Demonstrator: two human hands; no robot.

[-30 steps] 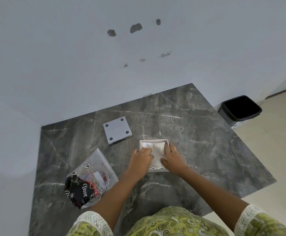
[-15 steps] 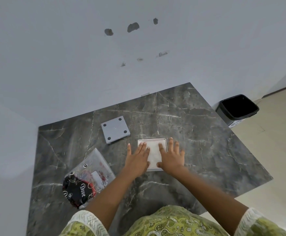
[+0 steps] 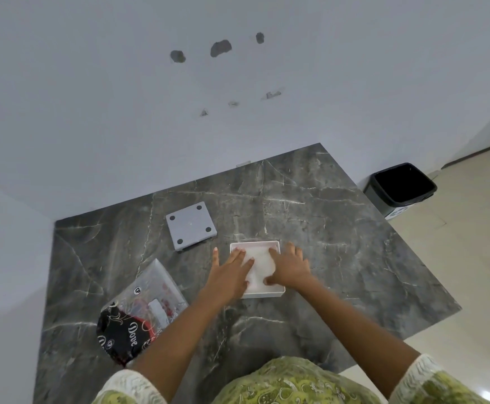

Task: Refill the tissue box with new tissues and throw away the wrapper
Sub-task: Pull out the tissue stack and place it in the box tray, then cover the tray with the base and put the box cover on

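A white square tissue box [image 3: 270, 292] stands upside down and open on the dark marble table [image 3: 340, 243], with white tissues [image 3: 259, 265] lying inside it. My left hand [image 3: 228, 275] lies flat on the left part of the tissues, fingers spread. My right hand [image 3: 289, 265] presses flat on their right part. The box's grey base plate [image 3: 190, 227] with four dark feet lies apart, behind and left of the box. The clear plastic wrapper [image 3: 142, 313] with a black and red print lies at the table's front left.
A black waste bin [image 3: 402, 185] stands on the floor past the table's right edge, by the wall. The white wall runs behind and to the left of the table. Pale floor tiles lie to the right.
A second ago my fingers were curled into the box on the tissues. Both hands have since flattened out with fingers spread, and they stay pressed on the tissues.
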